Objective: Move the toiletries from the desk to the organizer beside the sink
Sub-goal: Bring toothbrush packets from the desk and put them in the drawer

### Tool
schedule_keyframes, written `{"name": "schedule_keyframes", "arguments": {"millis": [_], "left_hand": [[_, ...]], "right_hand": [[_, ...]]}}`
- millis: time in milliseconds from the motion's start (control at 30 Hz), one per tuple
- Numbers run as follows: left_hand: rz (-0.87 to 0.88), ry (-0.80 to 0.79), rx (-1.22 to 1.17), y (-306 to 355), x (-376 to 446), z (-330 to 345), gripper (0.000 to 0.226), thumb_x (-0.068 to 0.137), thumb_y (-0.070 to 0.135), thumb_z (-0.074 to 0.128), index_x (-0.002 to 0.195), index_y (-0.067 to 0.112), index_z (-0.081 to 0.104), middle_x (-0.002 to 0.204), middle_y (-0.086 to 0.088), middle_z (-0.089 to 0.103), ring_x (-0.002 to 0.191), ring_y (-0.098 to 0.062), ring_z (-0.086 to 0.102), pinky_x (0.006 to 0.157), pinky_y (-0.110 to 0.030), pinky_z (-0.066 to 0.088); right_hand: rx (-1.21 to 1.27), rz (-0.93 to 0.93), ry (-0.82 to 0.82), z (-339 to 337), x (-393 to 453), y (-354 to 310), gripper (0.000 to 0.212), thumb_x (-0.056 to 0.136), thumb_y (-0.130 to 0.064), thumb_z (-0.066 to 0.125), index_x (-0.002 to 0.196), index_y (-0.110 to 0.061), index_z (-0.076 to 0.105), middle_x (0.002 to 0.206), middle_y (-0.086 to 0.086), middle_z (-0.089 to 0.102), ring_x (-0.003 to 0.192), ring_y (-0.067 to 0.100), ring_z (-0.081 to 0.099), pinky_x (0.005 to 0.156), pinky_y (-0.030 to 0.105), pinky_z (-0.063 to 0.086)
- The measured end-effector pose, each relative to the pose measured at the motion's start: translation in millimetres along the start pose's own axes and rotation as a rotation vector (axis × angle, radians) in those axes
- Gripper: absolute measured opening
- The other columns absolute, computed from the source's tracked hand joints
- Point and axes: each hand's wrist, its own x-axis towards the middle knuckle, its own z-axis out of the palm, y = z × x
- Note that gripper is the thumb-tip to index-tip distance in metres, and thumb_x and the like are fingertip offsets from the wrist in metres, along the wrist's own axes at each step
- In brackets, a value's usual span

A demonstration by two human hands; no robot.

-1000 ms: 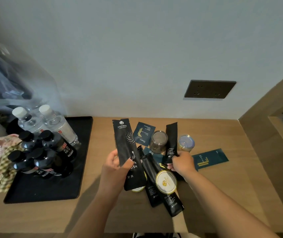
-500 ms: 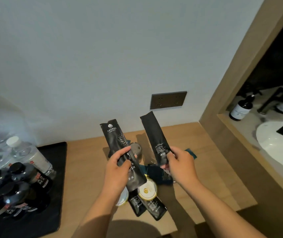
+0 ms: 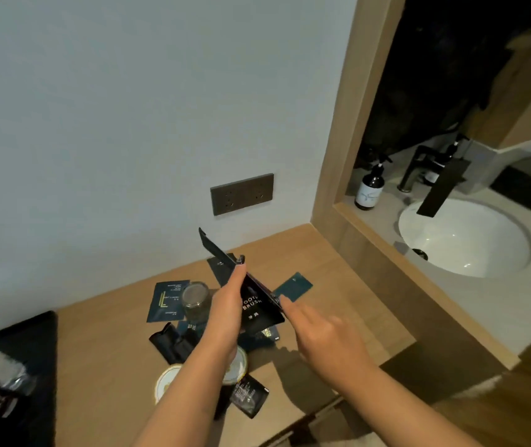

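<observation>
Wooden desk [image 3: 306, 253] clutter lies below as the left hand [image 3: 225, 311] grips black toothbrush packets [image 3: 259, 306] above it, right hand [image 3: 319, 330] blurred with fingers seemingly extended and empty; the stacked packets could slide apart and drop.

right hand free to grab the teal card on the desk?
Probably yes. The right hand looks empty, fingers extended, and the teal card lies flat on the desk just beyond its fingertips. Nothing lies on the card; the left hand holds the toothbrush packet to one side.
</observation>
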Motion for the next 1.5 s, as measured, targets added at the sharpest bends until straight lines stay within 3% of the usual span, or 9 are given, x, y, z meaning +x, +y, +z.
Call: {"name": "schedule_keyframes", "arguments": {"millis": [100, 200, 367, 667, 900, 1067, 1300, 1400, 1500], "left_hand": [[0.004, 0.01, -0.084, -1, -10, 27, 0.063, 0.07, 0.061, 0.063, 0.111, 0.014, 0.066, 0.106, -0.018, 0.07, 0.1, -0.034, 0.067, 0.093, -0.052, 0.051], [0.092, 0.001, -0.073, -6, -21, 58, 0.03, 0.091, 0.035, 0.054, 0.105, 0.014, 0.07, 0.095, -0.016, 0.072, 0.093, -0.032, 0.068, 0.097, -0.053, 0.048], [0.188, -0.045, -0.029, -21, -44, 109, 0.03, 0.098, 0.028, 0.046, 0.103, 0.015, 0.073, 0.102, -0.015, 0.073, 0.1, -0.031, 0.068, 0.099, -0.05, 0.047], [0.403, -0.172, 0.115, -56, -130, 223, 0.026, 0.096, 0.025, 0.052, 0.094, 0.006, 0.068, 0.085, -0.008, 0.075, 0.08, -0.023, 0.071, 0.071, -0.032, 0.054], [0.611, -0.374, 0.239, -81, -184, 324, 0.011, 0.089, 0.013, 0.062, 0.097, 0.013, 0.071, 0.092, -0.009, 0.074, 0.089, -0.031, 0.068, 0.079, -0.041, 0.056], [0.686, -0.474, 0.241, -90, -209, 381, 0.026, 0.096, 0.012, 0.05, 0.105, 0.028, 0.069, 0.098, 0.015, 0.071, 0.092, 0.001, 0.065, 0.077, -0.014, 0.05], [0.584, -0.649, 0.156, -98, -211, 437, 0.077, 0.092, -0.003, 0.051, 0.14, 0.054, 0.031, 0.145, 0.015, 0.045, 0.124, -0.028, 0.055, 0.096, -0.05, 0.05], [0.446, -0.709, 0.077, -103, -208, 465, 0.086, 0.092, -0.003, 0.052, 0.146, 0.051, 0.012, 0.127, 0.012, 0.058, 0.099, -0.012, 0.07, 0.075, -0.028, 0.059], [0.425, -0.725, 0.197, -112, -197, 498, 0.073, 0.089, 0.003, 0.06, 0.147, 0.034, 0.028, 0.117, 0.007, 0.068, 0.099, -0.01, 0.069, 0.084, -0.034, 0.057]], "right_hand": [[-0.004, 0.011, -0.032, -8, -22, 18, 0.046, 0.082, -0.008, 0.045, 0.125, -0.009, 0.061, 0.106, 0.007, 0.07, 0.077, 0.015, 0.068, 0.049, 0.023, 0.054], [0.1, 0.071, -0.069, -26, -45, 32, 0.049, 0.083, -0.018, 0.056, 0.132, -0.012, 0.055, 0.121, 0.005, 0.065, 0.097, 0.015, 0.067, 0.07, 0.024, 0.059], [0.413, 0.407, -0.11, -69, -86, 52, 0.06, 0.091, -0.055, 0.035, 0.146, -0.03, 0.033, 0.146, -0.018, 0.036, 0.133, -0.004, 0.033, 0.107, 0.016, 0.029], [1.166, 0.907, 0.197, -152, -156, 132, 0.031, 0.081, -0.001, 0.069, 0.098, -0.025, 0.061, 0.095, 0.0, 0.064, 0.073, -0.002, 0.065, 0.069, 0.017, 0.053], [1.156, 0.93, 0.189, -206, -229, 178, 0.021, 0.079, 0.006, 0.069, 0.092, -0.01, 0.067, 0.087, 0.007, 0.075, 0.08, 0.013, 0.071, 0.072, 0.028, 0.058], [1.096, 0.995, 0.314, -240, -279, 212, 0.017, 0.086, -0.002, 0.064, 0.096, -0.016, 0.064, 0.089, 0.006, 0.074, 0.087, 0.021, 0.07, 0.083, 0.042, 0.056], [1.035, 1.088, 0.568, -282, -330, 263, 0.03, 0.09, 0.002, 0.057, 0.109, -0.021, 0.06, 0.099, -0.005, 0.073, 0.094, 0.007, 0.069, 0.073, 0.02, 0.055], [0.938, 1.112, 0.626, -294, -340, 287, 0.034, 0.091, -0.004, 0.058, 0.113, -0.03, 0.059, 0.105, -0.009, 0.071, 0.1, 0.007, 0.067, 0.085, 0.03, 0.056], [0.895, 1.14, 0.668, -300, -345, 313, 0.034, 0.091, -0.006, 0.057, 0.112, -0.034, 0.06, 0.104, -0.01, 0.071, 0.1, 0.01, 0.067, 0.089, 0.037, 0.055]]}}
